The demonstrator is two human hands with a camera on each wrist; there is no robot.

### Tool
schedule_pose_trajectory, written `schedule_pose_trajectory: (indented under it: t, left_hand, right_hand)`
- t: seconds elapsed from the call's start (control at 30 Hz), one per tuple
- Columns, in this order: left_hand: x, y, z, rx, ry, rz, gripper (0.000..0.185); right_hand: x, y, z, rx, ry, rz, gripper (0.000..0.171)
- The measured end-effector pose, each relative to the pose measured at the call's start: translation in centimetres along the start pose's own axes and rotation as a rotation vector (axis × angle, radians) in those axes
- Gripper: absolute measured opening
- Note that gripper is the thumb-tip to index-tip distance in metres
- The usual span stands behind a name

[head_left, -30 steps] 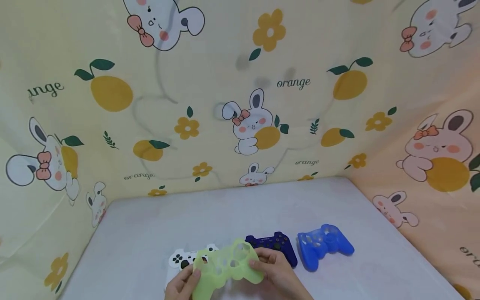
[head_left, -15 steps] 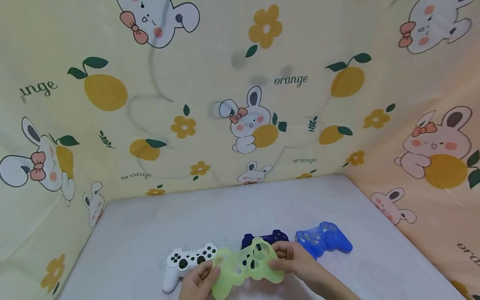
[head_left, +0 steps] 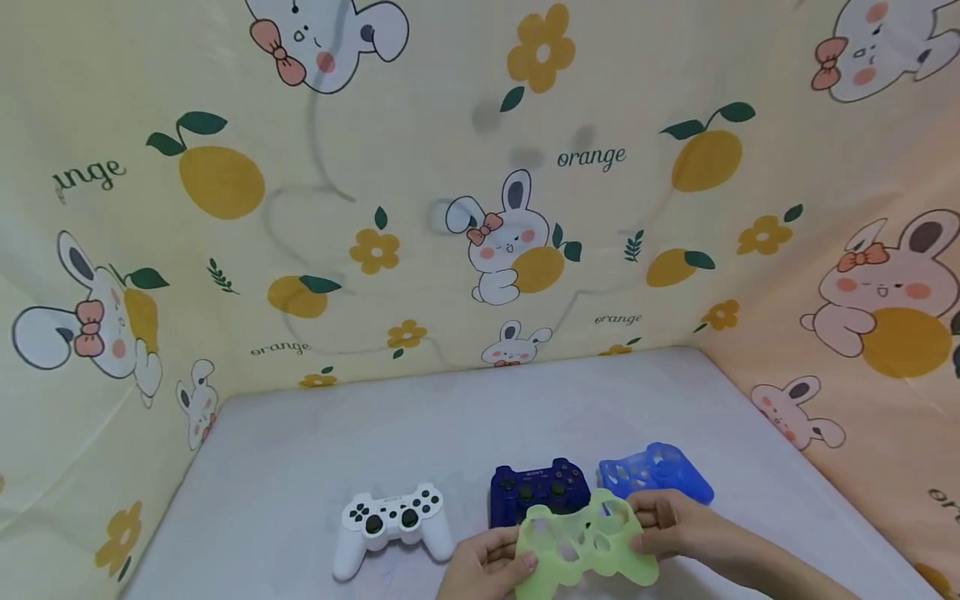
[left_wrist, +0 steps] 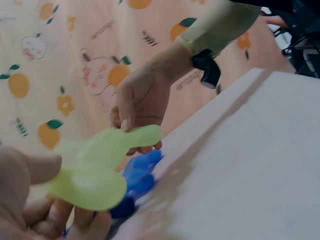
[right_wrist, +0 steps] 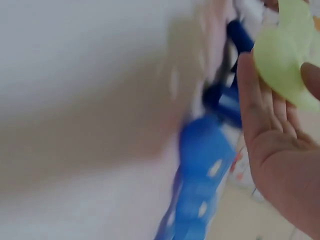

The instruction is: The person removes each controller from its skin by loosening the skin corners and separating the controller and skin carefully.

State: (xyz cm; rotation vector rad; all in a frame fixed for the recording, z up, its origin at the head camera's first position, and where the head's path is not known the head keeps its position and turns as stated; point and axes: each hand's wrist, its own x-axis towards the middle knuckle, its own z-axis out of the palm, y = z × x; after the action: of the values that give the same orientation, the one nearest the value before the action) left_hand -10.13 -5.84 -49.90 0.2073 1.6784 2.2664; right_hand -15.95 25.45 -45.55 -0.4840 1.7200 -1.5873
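Green silicone cover held level between both hands, left hand and right hand pinching opposite ends, long axis left-right, directly before dark blue controller.

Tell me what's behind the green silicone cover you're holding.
The dark blue controller lies right behind the green silicone cover; its near edge is covered. The blue silicone cover sits further back right.

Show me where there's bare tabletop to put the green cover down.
Bare: the far grey tabletop behind the controllers, and left of the white game controller. Crowded: near edge, where dark blue controller, blue silicone cover and green silicone cover cluster.
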Motion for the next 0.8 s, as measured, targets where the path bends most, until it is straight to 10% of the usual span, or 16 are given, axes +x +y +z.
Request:
schedule_pose_trajectory:
  t: [0.53, 0.8]
  left_hand:
    - [4.2, -3.3, 9.7, 0.191, 0.052, -0.185, 0.012]
    - [5.2, -4.8, 12.0, 0.295, 0.128, -0.272, 0.014]
  right_hand:
    - [-5.9, 2.3, -8.5, 0.032, -0.111, 0.222, 0.012]
    - [-7.3, 3.5, -10.5, 0.005, -0.067, 0.271, 0.007]
